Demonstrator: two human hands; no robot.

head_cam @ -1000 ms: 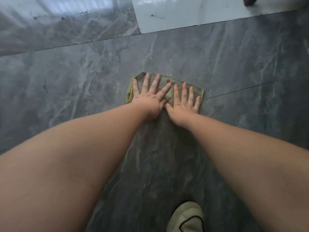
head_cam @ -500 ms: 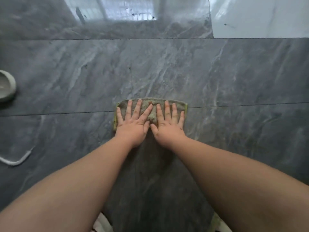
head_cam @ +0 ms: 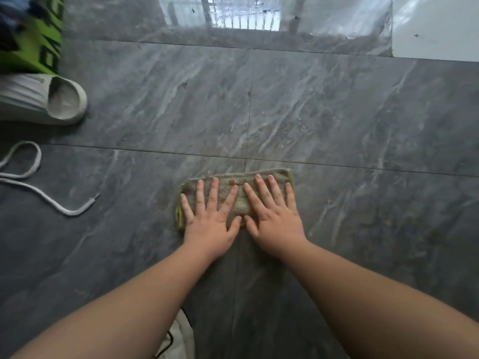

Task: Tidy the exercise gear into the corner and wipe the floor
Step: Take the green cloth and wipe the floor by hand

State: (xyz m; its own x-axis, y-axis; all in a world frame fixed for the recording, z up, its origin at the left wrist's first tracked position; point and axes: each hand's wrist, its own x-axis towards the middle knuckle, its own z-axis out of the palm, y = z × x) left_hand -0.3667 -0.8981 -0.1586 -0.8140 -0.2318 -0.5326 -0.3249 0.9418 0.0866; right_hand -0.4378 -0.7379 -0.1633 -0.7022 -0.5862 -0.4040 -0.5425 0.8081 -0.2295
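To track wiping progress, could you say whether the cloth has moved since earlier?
Yes, pulled nearer: the cloth straddled the grout line and now lies just short of it.

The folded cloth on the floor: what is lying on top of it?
Both hands lie flat on the cloth: left hand, right hand, fingers spread. A reddish spot shows between them; the floor beneath is hidden.

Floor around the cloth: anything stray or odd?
Yes. A loose white cord lies looped on the floor left of the cloth, and a lone slipper sits tipped beyond it. The cloth has a reddish spot.
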